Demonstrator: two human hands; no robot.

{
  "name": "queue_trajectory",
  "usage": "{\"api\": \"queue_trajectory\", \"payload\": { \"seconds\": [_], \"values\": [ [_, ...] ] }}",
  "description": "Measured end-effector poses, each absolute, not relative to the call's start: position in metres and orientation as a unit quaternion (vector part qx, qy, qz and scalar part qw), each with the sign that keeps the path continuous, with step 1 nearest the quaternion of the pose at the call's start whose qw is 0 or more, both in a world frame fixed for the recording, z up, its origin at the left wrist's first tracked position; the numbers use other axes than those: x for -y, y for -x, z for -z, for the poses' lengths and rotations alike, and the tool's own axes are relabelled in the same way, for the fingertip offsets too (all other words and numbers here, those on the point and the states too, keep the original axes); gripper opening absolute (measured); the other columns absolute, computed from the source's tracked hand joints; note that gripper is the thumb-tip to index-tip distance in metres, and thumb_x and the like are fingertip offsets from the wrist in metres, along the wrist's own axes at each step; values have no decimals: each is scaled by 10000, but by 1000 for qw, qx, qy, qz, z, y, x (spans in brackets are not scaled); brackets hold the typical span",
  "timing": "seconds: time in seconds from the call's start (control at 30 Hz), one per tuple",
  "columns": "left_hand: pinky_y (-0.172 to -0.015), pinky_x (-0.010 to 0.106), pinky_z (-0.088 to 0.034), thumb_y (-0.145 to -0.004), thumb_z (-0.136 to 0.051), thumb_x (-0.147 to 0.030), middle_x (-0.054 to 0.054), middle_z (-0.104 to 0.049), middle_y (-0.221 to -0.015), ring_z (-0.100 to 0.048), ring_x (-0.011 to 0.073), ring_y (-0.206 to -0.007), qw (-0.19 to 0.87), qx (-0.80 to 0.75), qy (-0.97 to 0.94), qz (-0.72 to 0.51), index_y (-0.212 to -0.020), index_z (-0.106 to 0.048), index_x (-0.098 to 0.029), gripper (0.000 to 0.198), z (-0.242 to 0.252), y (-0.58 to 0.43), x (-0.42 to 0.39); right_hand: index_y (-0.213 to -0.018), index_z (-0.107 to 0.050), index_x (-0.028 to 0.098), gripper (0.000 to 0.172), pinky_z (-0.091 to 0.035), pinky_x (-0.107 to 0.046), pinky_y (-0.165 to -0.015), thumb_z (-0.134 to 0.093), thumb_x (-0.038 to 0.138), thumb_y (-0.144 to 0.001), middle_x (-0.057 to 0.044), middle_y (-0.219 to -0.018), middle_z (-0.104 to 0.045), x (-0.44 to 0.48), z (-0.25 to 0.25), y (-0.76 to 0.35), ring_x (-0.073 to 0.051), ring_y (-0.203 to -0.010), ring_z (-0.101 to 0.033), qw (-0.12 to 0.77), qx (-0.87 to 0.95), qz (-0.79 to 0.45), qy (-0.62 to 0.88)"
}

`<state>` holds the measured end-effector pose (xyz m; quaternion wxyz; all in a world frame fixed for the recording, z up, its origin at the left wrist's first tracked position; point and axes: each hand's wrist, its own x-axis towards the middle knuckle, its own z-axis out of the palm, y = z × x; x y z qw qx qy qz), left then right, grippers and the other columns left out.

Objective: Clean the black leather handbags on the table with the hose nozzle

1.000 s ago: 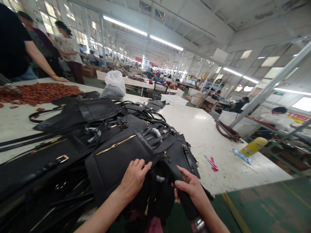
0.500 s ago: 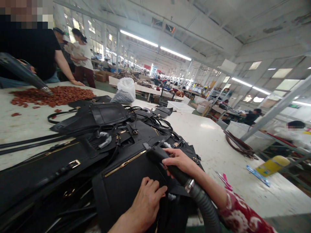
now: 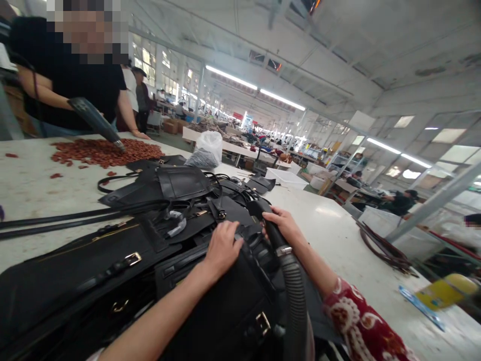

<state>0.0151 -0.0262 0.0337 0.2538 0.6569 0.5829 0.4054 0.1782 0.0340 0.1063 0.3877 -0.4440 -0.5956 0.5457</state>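
My right hand is closed around the black nozzle, which runs through a metal clamp into a grey corrugated hose. The nozzle's wide head is over the far end of a black bag. With bent fingers my left hand grips the bag near its upper edge, left of the nozzle; its fingertips are partly hidden. A gold buckle shows on the bag's near side. More black bags with straps and gold hardware lie heaped to the left and beyond.
Across the white table, a co-worker holds a grey heat gun over a pile of reddish-brown pieces. A plastic bag stands beyond the bags. At right lie brown straps and a yellow bottle.
The bag under my hands has turned, with its gold zip out of sight and a buckle showing. Both hands have moved farther away from me. My view has swung slightly left.
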Motion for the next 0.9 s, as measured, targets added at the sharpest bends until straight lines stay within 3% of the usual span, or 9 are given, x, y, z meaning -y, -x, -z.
{"api": "queue_trajectory", "payload": {
  "seconds": [0.03, 0.13, 0.23, 0.4, 0.77, 0.9],
  "values": [
    [-906, 345, -320, -687, -558, -191, 111, -522, -1143, -419, 245, -1108, 276, -603, -632, -402, -1114, -522, -153, 430, -37, -10, 4, -1038, -485, 162, 445, -456, -228, -359, -616, 321, -644, 30, -555, -586, -28, -109, -186, -133, -395, -557, 382, 595, -551, 443],
    [-713, 305, -432, -500, -657, -85, 57, -654, -764, -587, 240, -804, 356, -607, -603, -375, -814, -654, -133, 318, -35, -5, -47, -1074, -461, 152, 500, -457, -245, -364, -621, 333, -636, 15, -571, -602, -8, -107, -202, -145, -402, -562, 366, 592, -567, 441],
    [-551, 262, -439, -490, -615, -40, -5, -621, -531, -589, 184, -568, 428, -589, -574, -375, -672, -666, -145, 216, -23, -9, -65, -1127, -435, 151, 543, -450, -242, -365, -614, 326, -646, 6, -597, -611, 2, -95, -209, -145, -414, -567, 353, 589, -583, 434],
    [-495, 239, -426, -530, -551, -35, -3, -642, -551, -574, 150, -499, 504, -550, -520, -416, -745, -684, -140, 273, -8, -10, -60, -1153, -435, 136, 635, -448, -262, -353, -664, 335, -595, -1, -579, -612, -11, -77, -200, -161, -394, -564, 324, 581, -614, 425],
    [-513, 261, -422, -562, -586, -142, 12, -621, -525, -557, 155, -501, 568, -511, -458, -453, -703, -686, -113, 176, -5, -12, -53, -1066, -485, 137, 550, -450, -261, -360, -664, 366, -598, -6, -580, -614, -14, -62, -184, -160, -403, -563, 361, 552, -630, 411],
    [-556, 248, -420, -576, -601, -166, 25, -640, -612, -557, 142, -558, 567, -515, -464, -445, -857, -664, -107, 294, -17, -2, -47, -1083, -483, 148, 579, -454, -254, -370, -686, 366, -587, 8, -570, -602, -28, -66, -166, -153, -407, -561, 404, 550, -608, 405]
  ]
}}
